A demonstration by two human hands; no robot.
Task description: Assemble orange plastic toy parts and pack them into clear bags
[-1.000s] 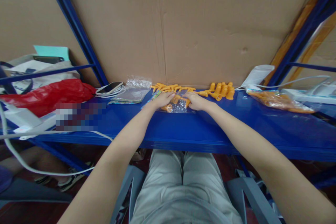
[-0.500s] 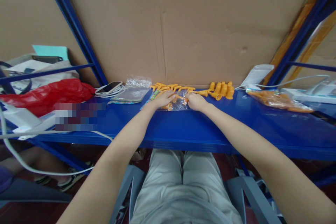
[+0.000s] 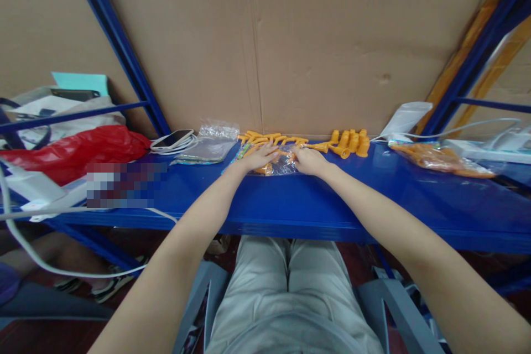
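Observation:
Both my hands rest on a small clear plastic bag (image 3: 282,165) that holds orange plastic parts and lies on the blue shelf (image 3: 290,199). My left hand (image 3: 258,157) lies on the bag's left side with its fingers spread flat. My right hand (image 3: 309,160) has its fingers curled, pinching the bag's right edge. Just behind the hands lies a row of loose orange parts (image 3: 271,138), and to the right stands a cluster of thicker orange parts (image 3: 352,142).
A stack of clear bags (image 3: 209,144) and a phone with a white cable (image 3: 172,139) lie to the left, beside a red bag (image 3: 78,150). A bag of orange parts (image 3: 440,158) lies at the right. Cardboard (image 3: 315,44) backs the shelf.
My right hand has drawn left toward my left hand and curled onto the bag's edge. The left hand's fingers have spread a little. The bag has bunched slightly.

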